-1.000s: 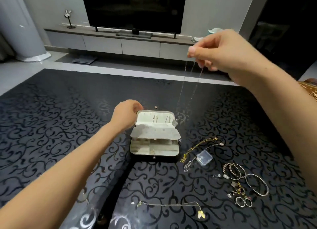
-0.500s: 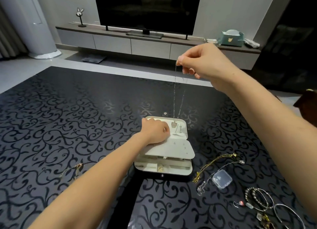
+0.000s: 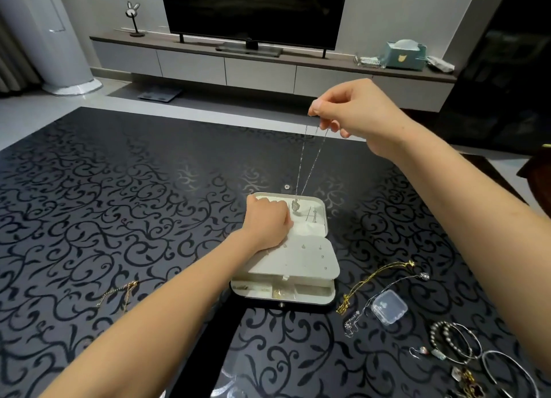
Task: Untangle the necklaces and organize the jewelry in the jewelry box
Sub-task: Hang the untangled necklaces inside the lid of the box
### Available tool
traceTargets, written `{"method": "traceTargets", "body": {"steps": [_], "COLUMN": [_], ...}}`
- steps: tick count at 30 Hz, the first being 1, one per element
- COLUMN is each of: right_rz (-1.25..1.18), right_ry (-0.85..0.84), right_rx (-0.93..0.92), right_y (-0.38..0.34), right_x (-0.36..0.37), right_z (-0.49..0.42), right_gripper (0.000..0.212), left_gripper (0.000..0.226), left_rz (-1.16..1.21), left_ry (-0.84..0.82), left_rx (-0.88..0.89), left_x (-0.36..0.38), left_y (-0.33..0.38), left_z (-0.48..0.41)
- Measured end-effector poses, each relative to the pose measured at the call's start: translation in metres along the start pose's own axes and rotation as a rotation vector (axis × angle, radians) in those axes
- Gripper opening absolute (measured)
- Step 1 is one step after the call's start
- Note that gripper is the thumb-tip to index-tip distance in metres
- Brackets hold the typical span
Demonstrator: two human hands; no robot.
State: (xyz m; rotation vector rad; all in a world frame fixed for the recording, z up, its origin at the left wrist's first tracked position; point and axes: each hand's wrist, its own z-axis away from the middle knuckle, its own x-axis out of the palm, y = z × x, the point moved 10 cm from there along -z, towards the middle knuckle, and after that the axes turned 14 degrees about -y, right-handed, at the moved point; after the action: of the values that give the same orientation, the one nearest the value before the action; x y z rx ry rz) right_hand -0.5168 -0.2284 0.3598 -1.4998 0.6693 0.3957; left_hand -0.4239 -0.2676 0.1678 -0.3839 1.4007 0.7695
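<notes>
right hand pinches necklace | left hand curled on jewelry box lid, grip unclear | risk: hanging chain can swing and knot itself

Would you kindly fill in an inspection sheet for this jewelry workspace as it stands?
Surface: black scroll-patterned table, glossy.
Job's things: jewelry box open; silver necklace hanging over its lid; gold chain, silver chain and bracelets right of the box; gold bracelet left.
Clutter: clear plastic case among the chains.
Grips: right hand pinches the necklace top; left hand curled, resting inside the lid.
Cables: nothing seen.
Surroundings: television on a console, tissue box.
</notes>
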Motion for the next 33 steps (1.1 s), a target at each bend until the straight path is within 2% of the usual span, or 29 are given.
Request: {"method": "traceTargets", "body": {"steps": [4,8,14,22,28,33], "right_rz": [-0.003,0.018,0.07,0.323,0.552,0.744], "right_ry": [-0.006,0.003,-0.066,-0.175,-0.097,0.07], "right_rx": [-0.011,-0.025,-0.019,0.068,0.092,0.05], "right_y": [-0.003,-0.006,-0.006,0.025,0.054,0.064], "right_x": [0.002,-0.002,0.006,0.05,0.075,0.087], "right_z": [-0.001,-0.003,-0.003,0.004,0.004,0.008], "right_gripper": [0.017,0.018,0.016,0.017,0.017,0.024], "left_gripper": [0.01,0.005,0.003,0.003,0.01,0.01], "left_rz": [0.162,0.229,0.234,0.272,0.267,0.262], "left_ry": [0.326,0.486,0.559,0.566,0.536,0.523], "left_rx": [0.019,0.066,0.159,0.14,0.123,0.121], "left_x": [-0.02,-0.03,-0.035,-0.035,-0.034,-0.032], "left_y": [-0.002,0.001,0.006,0.002,0.001,0.001], "left_z": [0.031,0.05,0.06,0.059,0.055,0.053]}}
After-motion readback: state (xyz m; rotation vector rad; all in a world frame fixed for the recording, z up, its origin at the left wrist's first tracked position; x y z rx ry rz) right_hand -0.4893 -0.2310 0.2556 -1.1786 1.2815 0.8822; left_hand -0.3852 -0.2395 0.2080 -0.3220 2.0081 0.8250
